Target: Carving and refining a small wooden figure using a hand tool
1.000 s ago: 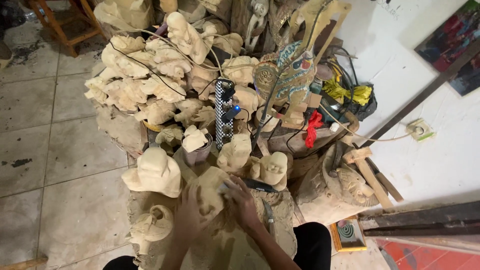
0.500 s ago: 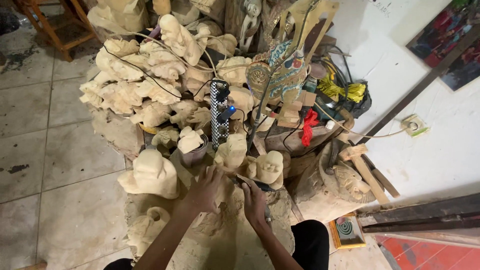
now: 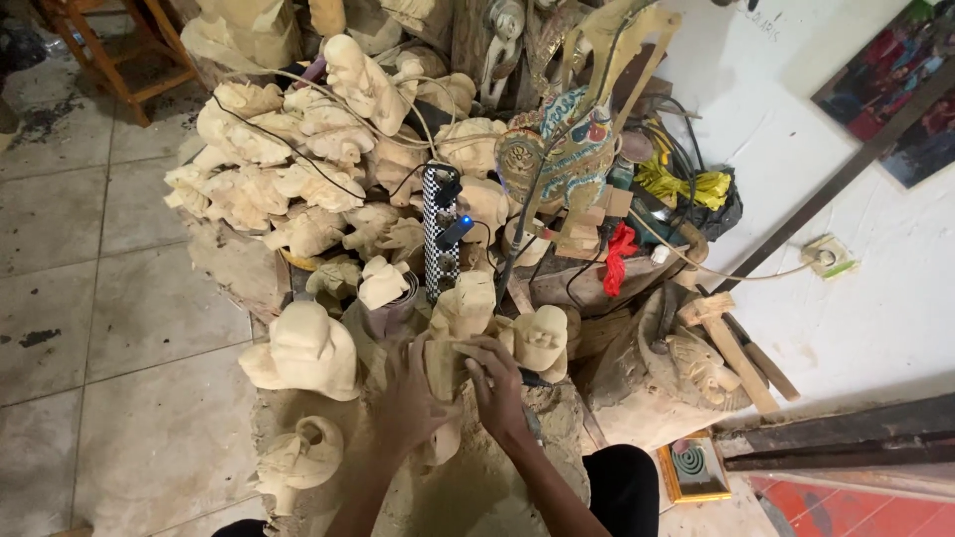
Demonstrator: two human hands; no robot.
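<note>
**Both hands on a pale wood carving**

Here, your two hands meet on one pale wooden carving (image 3: 441, 370) held low in front of you, above a dusty, chip-covered block (image 3: 497, 477). Your left hand (image 3: 408, 398) is cupped around the carving's left side, fingers wrapped onto it. Your right hand (image 3: 494, 383) closes on its upper right edge, knuckles bent over the top — whether something thin is pinched in those fingers you cannot tell from this view.

Just beyond your hands stand two small unpainted figures: one upright figure (image 3: 466, 303) right behind the carving and a rounder one (image 3: 540, 338) just to its right. To your left sits a larger smooth, rounded carving (image 3: 303, 350), and below it, near your left forearm, a smaller curled piece (image 3: 298, 457).

Further back a big heap of rough wooden figures (image 3: 298, 169) is piled up, with thin cables running across it. A black-and-white checkered power strip (image 3: 439, 229) stands upright in the middle of the heap, a small blue light glowing on a plug in it. Right of that leans a painted flat puppet figure (image 3: 557, 149) — beside it a red rag (image 3: 619, 249) and a bundle of yellow tape (image 3: 686, 184). A wooden mallet (image 3: 731, 343) lies against the white wall (image 3: 856, 298) on the right, next to a carved wooden face (image 3: 696, 368). The floor on your left is grey tile (image 3: 99, 328).
</note>
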